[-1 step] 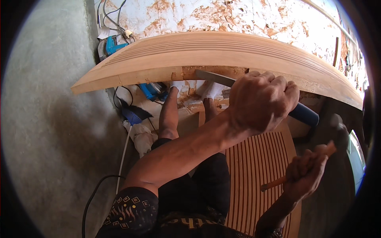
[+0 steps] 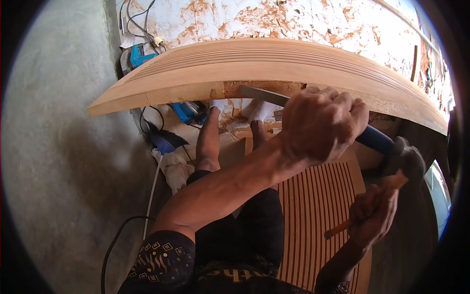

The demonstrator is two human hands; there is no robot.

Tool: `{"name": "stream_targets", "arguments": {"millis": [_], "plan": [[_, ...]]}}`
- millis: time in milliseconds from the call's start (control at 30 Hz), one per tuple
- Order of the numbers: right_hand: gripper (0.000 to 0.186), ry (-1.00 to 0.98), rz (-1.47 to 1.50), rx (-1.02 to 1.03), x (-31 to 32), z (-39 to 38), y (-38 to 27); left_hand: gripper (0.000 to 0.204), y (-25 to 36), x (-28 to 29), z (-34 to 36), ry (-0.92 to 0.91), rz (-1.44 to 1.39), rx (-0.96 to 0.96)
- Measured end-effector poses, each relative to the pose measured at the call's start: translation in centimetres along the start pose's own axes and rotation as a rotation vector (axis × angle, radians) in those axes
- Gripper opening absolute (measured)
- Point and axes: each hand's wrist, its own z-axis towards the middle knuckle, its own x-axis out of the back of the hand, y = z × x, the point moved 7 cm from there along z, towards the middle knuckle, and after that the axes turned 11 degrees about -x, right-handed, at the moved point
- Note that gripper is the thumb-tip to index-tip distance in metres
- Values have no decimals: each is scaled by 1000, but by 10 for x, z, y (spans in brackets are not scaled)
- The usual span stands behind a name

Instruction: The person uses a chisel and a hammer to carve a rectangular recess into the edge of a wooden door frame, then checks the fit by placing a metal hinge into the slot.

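My left hand (image 2: 325, 125) is closed round the dark blue handle of a chisel (image 2: 265, 95). The flat steel blade points left, its tip against a brown recess cut in the edge of a pale wooden door panel (image 2: 171, 92). In my right hand (image 2: 374, 213) is a hammer (image 2: 338, 229), gripped by its wooden handle. The hammer's head, slightly blurred, meets or nearly meets the butt of the chisel handle. Fingers of the left hand hide the chisel's middle, and a small square notch shows beside the recess.
A second grooved wooden panel (image 2: 318, 215) lies below my arms. Blue power tools (image 2: 183, 112) and cables rest beyond and beneath the door panel. At left are a blue brush (image 2: 164, 142) with a long pale handle and a grey wall (image 2: 58, 122). Wood shavings litter the white floor (image 2: 235, 19).
The hammer head has swung leftward onto or close to the chisel's butt, and my right hand has shifted slightly left with it. My left hand and the chisel look almost still.
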Motion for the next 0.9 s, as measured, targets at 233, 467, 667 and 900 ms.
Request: {"name": "stream_targets", "arguments": {"millis": [233,467,667,900], "plan": [[34,-15,-91,-63,-5,2,5,20,-5,1,0,-38,-8,49],[35,80,8,-26,-7,1,2,23,-5,2,-2,-63,6,87],[28,-55,73,-8,-19,1,1,24,-6,4,-2,42,23,12],[36,45,-25,-63,-15,7,7,21,-8,3,-3,-16,1,56]]}}
